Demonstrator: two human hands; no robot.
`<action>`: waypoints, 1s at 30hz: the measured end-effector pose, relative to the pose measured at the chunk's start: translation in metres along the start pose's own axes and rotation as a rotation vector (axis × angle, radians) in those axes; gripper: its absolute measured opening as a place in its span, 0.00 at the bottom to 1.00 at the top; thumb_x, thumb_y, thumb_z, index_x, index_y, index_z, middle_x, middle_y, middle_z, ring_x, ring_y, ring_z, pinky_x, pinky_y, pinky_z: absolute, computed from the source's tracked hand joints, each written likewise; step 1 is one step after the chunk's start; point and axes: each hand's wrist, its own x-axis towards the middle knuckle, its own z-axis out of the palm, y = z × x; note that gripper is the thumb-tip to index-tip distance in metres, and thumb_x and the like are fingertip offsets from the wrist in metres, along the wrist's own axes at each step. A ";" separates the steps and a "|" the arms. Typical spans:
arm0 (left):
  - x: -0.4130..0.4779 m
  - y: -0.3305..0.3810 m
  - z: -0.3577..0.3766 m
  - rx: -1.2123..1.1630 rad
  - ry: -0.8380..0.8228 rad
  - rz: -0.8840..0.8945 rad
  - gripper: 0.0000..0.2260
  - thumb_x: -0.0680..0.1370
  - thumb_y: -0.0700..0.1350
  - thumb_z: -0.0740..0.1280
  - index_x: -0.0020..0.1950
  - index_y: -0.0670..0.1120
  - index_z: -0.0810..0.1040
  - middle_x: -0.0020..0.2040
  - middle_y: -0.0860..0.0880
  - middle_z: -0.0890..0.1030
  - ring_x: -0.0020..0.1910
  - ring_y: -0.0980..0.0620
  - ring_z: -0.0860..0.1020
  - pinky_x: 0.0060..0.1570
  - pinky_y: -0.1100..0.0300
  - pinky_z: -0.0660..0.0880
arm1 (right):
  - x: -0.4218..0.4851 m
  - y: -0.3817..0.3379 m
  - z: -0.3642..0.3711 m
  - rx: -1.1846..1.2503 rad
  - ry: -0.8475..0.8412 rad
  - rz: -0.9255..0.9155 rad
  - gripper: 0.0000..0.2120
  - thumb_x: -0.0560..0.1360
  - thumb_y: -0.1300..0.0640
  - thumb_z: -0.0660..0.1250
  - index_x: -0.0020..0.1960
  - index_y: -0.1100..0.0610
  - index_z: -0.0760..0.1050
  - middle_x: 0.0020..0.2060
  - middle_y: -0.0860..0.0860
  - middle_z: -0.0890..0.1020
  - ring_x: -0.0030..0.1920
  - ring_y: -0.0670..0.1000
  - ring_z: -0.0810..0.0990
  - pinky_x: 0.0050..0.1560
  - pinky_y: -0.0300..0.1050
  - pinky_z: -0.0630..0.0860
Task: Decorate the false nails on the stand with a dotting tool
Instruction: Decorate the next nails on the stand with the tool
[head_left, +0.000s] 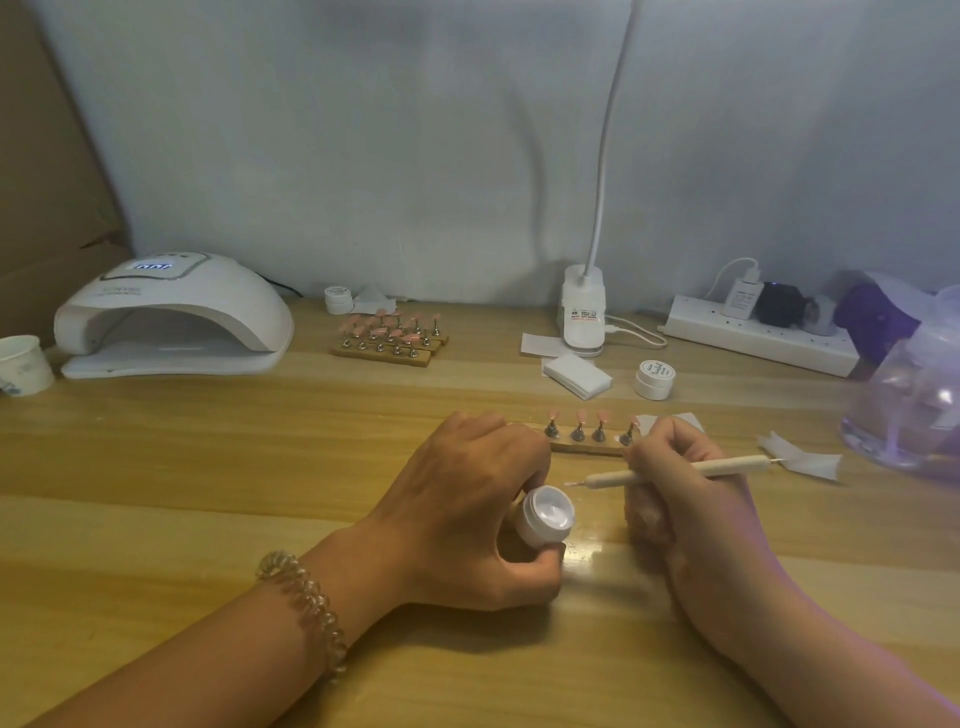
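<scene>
Stand (587, 446): a wooden strip on the table (208, 457); 4 pink false nails (581, 415) show on metal pegs, and its left end is hidden behind the left hand.
Left hand (467, 509): just in front of the stand, fingers curled round a small open white jar (548, 514).
Right hand (680, 499): in front of the stand's right end, pinching a pale dotting tool (675, 472), whose tip points left, near the jar's rim.
Behind the stand: a lidded white pot (655, 379).
Far left of the stand: a white nail lamp (171, 317).
</scene>
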 end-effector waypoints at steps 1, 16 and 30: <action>0.000 0.000 0.000 0.001 0.005 -0.003 0.16 0.67 0.58 0.70 0.44 0.48 0.71 0.39 0.54 0.72 0.39 0.51 0.67 0.41 0.52 0.67 | 0.002 -0.002 -0.002 0.061 0.009 0.027 0.17 0.77 0.67 0.60 0.33 0.55 0.62 0.19 0.49 0.63 0.21 0.46 0.58 0.23 0.37 0.55; -0.006 -0.065 -0.001 0.101 0.115 -0.702 0.15 0.68 0.62 0.62 0.48 0.54 0.75 0.46 0.59 0.77 0.48 0.53 0.73 0.46 0.56 0.58 | 0.008 -0.011 -0.008 0.253 -0.073 0.170 0.08 0.75 0.52 0.67 0.42 0.55 0.78 0.29 0.52 0.78 0.27 0.45 0.75 0.28 0.35 0.76; 0.000 -0.033 -0.003 0.115 0.207 -0.384 0.15 0.70 0.55 0.66 0.53 0.50 0.74 0.47 0.54 0.72 0.45 0.54 0.70 0.42 0.64 0.65 | 0.005 -0.006 -0.003 0.067 -0.077 0.079 0.09 0.69 0.50 0.72 0.41 0.54 0.76 0.30 0.54 0.80 0.28 0.47 0.77 0.29 0.37 0.76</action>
